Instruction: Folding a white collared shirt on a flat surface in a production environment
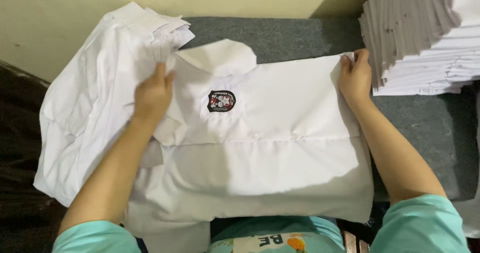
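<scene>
White shirt (pixel 260 148) being folded on the grey worktop (pixel 430 128).
Left hand (pixel 152 95) presses flat near the collar; right hand (pixel 355 75) pinches the far edge; keeping that edge taut should avoid creases.

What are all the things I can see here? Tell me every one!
shirt: one, white with a dark round badge on the chest, lying flat in the middle under both hands
pile of loose shirts: one, white, at the left
stack of folded shirts: one tall stack, white, at the top right
table cover: one, grey felt, under everything
wall: one, pale cream, at the back
sleeves: two, teal, at the bottom corners
left hand: one, pressing on the shirt by its collar
right hand: one, its grip on the shirt's top right edge
</scene>
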